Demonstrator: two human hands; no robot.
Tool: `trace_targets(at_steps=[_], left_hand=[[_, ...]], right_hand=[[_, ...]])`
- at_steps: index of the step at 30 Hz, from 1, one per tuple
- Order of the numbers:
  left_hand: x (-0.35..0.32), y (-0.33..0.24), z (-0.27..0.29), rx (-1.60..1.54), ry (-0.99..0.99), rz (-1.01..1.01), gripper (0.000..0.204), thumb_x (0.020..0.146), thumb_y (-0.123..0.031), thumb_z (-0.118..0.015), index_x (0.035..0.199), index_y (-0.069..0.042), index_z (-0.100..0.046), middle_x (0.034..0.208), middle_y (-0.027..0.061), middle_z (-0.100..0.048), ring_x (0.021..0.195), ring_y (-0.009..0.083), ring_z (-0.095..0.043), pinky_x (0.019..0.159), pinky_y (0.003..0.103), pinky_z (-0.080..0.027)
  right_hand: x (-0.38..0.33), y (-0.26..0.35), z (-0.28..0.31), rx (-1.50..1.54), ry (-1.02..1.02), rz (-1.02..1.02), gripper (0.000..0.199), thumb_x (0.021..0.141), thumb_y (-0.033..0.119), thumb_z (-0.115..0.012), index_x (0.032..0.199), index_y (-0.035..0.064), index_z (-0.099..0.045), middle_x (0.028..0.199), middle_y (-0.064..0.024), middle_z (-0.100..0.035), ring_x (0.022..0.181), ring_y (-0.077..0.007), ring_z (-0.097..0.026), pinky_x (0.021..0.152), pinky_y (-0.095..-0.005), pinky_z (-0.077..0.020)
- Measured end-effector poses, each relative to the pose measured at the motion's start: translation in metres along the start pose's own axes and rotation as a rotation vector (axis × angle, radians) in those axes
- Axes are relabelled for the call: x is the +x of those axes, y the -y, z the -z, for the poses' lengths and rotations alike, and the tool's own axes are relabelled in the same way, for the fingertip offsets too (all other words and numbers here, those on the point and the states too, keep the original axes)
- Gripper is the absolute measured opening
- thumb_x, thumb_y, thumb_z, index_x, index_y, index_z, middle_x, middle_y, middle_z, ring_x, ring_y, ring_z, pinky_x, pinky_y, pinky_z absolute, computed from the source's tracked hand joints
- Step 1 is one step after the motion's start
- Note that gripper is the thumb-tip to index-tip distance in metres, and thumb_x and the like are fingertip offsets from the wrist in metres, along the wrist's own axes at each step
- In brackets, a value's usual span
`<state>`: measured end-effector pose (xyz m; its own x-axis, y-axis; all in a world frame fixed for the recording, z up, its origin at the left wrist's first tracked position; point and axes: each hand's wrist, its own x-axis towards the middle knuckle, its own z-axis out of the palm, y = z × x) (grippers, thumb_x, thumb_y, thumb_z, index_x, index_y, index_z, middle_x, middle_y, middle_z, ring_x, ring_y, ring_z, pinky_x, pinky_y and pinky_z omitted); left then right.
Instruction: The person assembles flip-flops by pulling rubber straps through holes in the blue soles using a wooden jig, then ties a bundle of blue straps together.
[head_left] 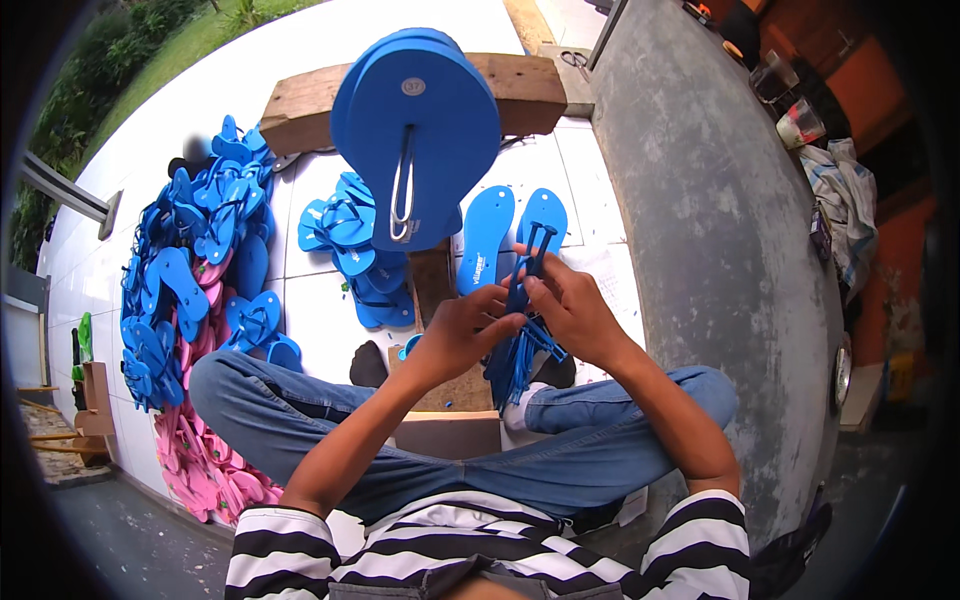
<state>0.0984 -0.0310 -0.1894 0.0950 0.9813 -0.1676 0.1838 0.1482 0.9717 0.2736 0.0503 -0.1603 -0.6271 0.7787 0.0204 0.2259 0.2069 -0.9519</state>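
Sitting cross-legged on a white tiled floor (320,330), a person in jeans and a striped shirt works with both hands over the lap. The right hand (575,310) is clamped on a dark blue strap (530,262), its prongs sticking up above the fingers. The left hand (462,330) is closed on the same strap lower down, just beside the right hand, where a bundle of straps (515,365) hangs between the knees.

Directly ahead, a stack of blue soles (415,130) stands on a wooden block (520,90), with a metal wire loop (402,195) hanging across its face. Two loose blue soles (510,235) lie flat on the tiles just beyond the hands. Near them on the left sits a small pile of finished blue sandals (355,250). Further left, a large heap of blue sandals (185,265) runs along the floor, with pink sandals (200,460) at its near end. A grey concrete wall (700,220) rises on the right.
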Motion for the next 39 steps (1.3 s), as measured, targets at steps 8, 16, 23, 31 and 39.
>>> trace_targets(at_steps=[8,16,23,31,39], left_hand=[[-0.052,0.016,0.027,0.167,-0.233,-0.133,0.019,0.095,-0.019,-0.062,0.104,-0.002,-0.063,0.090,0.0106,-0.070,0.084,0.0220,-0.065,0.074,0.036,-0.049],[-0.104,0.029,0.031,-0.786,0.107,0.175,0.034,0.100,-0.039,-0.055,0.110,-0.006,-0.055,0.077,0.0012,-0.051,0.068,0.0117,-0.051,0.061,0.028,-0.039],[-0.147,0.026,0.118,-0.806,-0.110,0.289,0.036,0.103,-0.044,-0.045,0.087,-0.012,-0.051,0.055,-0.0082,-0.029,0.039,0.0041,-0.020,0.037,0.024,-0.016],[-0.120,0.026,0.061,-0.566,-0.043,0.227,0.036,0.107,-0.036,-0.039,0.108,-0.004,-0.055,0.076,0.0024,-0.051,0.065,0.0115,-0.051,0.062,0.026,-0.048],[-0.073,0.106,-0.046,-0.193,-0.137,0.066,0.035,0.105,-0.026,-0.045,0.105,0.004,-0.062,0.083,0.0147,-0.067,0.081,0.0265,-0.067,0.077,0.035,-0.052]], right_hand=[[-0.004,-0.016,-0.002,0.471,0.123,0.005,0.016,0.091,0.007,-0.039,0.094,-0.0010,-0.052,0.079,-0.0089,-0.057,0.076,-0.0172,-0.058,0.076,-0.0315,-0.0498],[-0.043,-0.015,-0.088,0.469,0.209,-0.170,0.019,0.106,0.024,-0.044,0.098,0.0085,-0.049,0.073,0.0033,-0.042,0.062,-0.0045,-0.037,0.055,-0.0221,-0.0321],[-0.055,-0.005,0.002,0.230,0.406,-0.297,0.030,0.104,0.030,-0.050,0.082,0.0095,-0.048,0.066,0.0066,-0.040,0.059,-0.0028,-0.037,0.050,-0.0210,-0.0308],[-0.037,0.015,-0.013,0.801,-0.139,-0.182,0.031,0.105,0.032,-0.048,0.103,0.0033,-0.057,0.088,-0.0058,-0.058,0.082,-0.0138,-0.061,0.069,-0.0314,-0.0576],[0.008,0.029,-0.057,0.985,-0.140,-0.129,0.024,0.102,0.019,-0.053,0.112,-0.0008,-0.060,0.098,-0.0118,-0.069,0.104,-0.0274,-0.068,0.097,-0.0424,-0.0539]])
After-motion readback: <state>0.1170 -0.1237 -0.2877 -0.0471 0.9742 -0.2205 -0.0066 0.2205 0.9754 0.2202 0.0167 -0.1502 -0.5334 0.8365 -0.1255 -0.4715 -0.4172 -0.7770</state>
